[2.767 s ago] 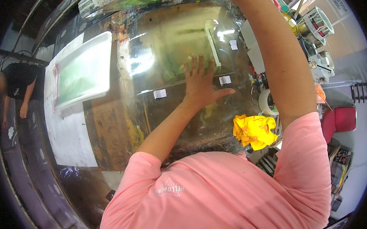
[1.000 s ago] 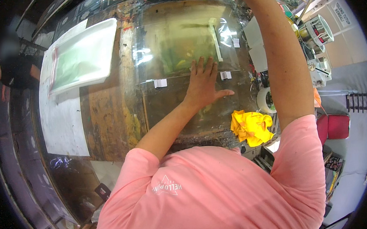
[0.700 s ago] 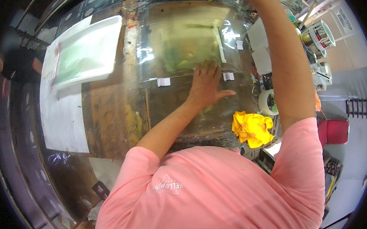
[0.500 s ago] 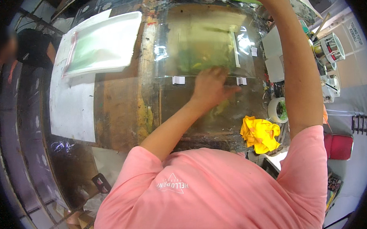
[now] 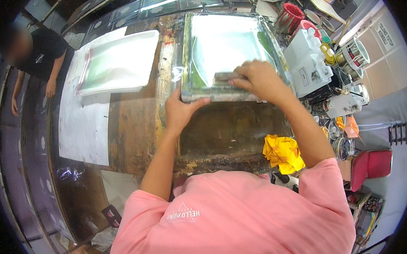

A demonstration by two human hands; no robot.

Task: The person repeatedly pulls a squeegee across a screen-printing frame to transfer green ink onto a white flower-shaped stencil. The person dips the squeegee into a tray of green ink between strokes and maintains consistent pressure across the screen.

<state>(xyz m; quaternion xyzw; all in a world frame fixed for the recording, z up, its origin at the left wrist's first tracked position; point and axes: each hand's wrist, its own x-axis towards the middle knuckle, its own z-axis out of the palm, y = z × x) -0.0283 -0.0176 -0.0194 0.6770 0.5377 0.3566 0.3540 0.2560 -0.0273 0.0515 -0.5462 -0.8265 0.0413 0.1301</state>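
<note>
A screen-printing frame (image 5: pixel 197 96) lies flat over the work table, its pale mesh catching the light, with green along the sides. My left hand (image 5: pixel 180 110) grips the frame at its near left corner, thumb along the near edge and fingers around the left side. In my right hand (image 5: pixel 258 80) is a squeegee (image 5: pixel 226 78), held low over the near part of the mesh. The squeegee's right end is covered by my fingers. Whatever lies under the frame is hidden.
Left of the frame, a stack of clear printed sheets (image 5: pixel 121 60) rests on white paper (image 5: pixel 84 128). A crumpled yellow cloth (image 5: pixel 283 154) lies at the near right edge. White jugs (image 5: pixel 308 66) and cans (image 5: pixel 354 54) crowd the right side. A person (image 5: pixel 41 57) stands at far left.
The frame has come down over the clear sheet and paper tabs. My left hand has moved left onto the frame's corner. My right hand has come nearer and now holds the squeegee.
</note>
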